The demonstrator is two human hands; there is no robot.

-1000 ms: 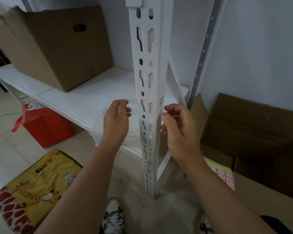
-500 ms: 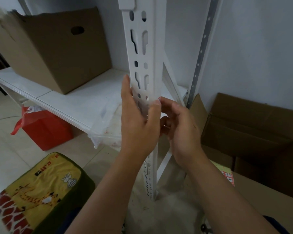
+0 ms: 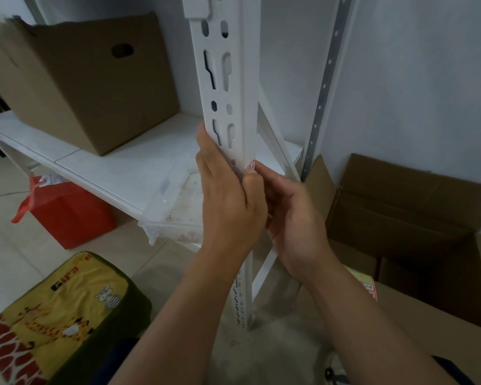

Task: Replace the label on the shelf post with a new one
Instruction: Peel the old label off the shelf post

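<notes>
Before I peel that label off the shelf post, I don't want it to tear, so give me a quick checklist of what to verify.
1. Post steadied: ok. The left hand lies against the white shelf post, fingers straight along its slotted face.
2. Label located: ok. A corner of the label with red marks shows on the post's edge, just above the thumb.
3. Right hand at the label: ok. Its fingers reach the post right beside it.
4. Label edge pinched: cannot tell. The left hand hides the right fingertips.
5. Label lifted: cannot tell, mostly covered.
6. New labels nearby: ok. A label sheet lies on the cardboard box behind the right forearm.
</notes>
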